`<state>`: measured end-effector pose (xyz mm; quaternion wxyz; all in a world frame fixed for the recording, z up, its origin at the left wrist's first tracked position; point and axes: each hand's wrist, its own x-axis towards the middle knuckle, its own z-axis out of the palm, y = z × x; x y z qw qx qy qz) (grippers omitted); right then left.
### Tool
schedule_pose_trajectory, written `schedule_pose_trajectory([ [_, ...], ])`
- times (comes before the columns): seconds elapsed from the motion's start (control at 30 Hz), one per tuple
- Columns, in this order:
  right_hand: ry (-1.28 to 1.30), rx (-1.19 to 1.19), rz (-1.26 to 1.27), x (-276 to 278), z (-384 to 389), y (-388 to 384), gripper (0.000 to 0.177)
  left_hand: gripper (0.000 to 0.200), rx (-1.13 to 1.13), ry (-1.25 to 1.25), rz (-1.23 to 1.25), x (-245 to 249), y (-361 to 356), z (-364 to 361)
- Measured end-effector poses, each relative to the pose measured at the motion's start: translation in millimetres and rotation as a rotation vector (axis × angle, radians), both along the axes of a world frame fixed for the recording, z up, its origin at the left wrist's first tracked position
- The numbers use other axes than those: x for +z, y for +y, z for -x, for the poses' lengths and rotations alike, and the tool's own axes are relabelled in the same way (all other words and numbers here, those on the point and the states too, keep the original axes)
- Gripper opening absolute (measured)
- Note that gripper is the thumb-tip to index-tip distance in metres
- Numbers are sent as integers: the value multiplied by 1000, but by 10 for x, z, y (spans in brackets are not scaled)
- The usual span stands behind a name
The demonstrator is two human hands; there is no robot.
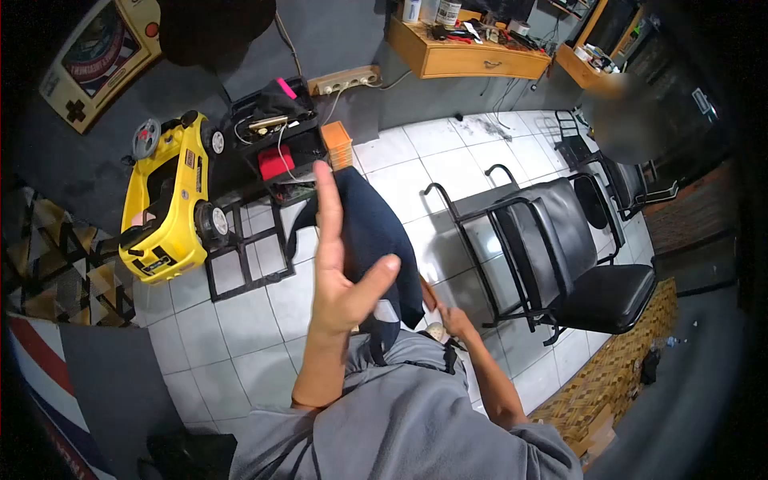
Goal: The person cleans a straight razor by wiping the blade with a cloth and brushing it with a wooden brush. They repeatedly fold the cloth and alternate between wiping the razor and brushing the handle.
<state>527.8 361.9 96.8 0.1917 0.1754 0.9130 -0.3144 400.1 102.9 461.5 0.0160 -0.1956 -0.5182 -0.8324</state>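
Note:
My left hand [340,280] is raised in front of my dark trousers [372,224], its index finger stretched up and its thumb out to the side. Nothing shows in it. Low by my right hip, my right hand [458,322] is closed round a brown stick-like handle [430,296]. Most of that handle is hidden behind my leg, so its far end cannot be seen. A grey shirt [400,416] covers my body at the bottom of the view.
A yellow toy car [172,200] stands on a black metal frame [252,284] at left, beside a black cart [276,136] with tools. Black padded chairs [552,240] stand at right. Dark clippings [488,126] lie on the white tiles below a wooden drawer [480,62].

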Motion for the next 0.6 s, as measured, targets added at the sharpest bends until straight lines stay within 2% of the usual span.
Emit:
schedule_pose_trajectory([
  [0.07,59,-309,513,693,253,-236,63,101,34,70,163,-185,26,35],
  [0.1,61,-405,824,1291,387,-437,56,102,30,62,223,-268,44,21],
  [0.13,54,-479,1215,1651,452,-556,52,101,-1,73,257,-291,70,15],
  [0.17,139,-477,1323,1945,479,-732,49,100,-32,86,292,-313,95,9],
  [0.2,296,-398,1191,2030,485,-902,48,100,-63,100,326,-336,121,1],
  [0.23,424,-181,1086,2054,550,-1024,48,100,-127,57,312,-350,134,-4],
  [0.3,737,180,851,2104,679,-1266,52,100,-67,103,319,-229,81,34],
  [0.33,777,255,740,1962,705,-1305,52,100,-36,126,322,-166,55,53],
  [0.37,721,268,647,1684,710,-1288,53,100,-70,25,260,-55,-16,70],
  [0.47,304,305,259,477,587,-1086,55,100,-25,140,256,159,-302,122],
  [0.53,-3,345,58,-327,340,-810,56,102,-118,123,174,260,-455,119],
  [0.6,-142,300,2,-600,160,-598,58,104,-93,116,89,309,-461,120],
])
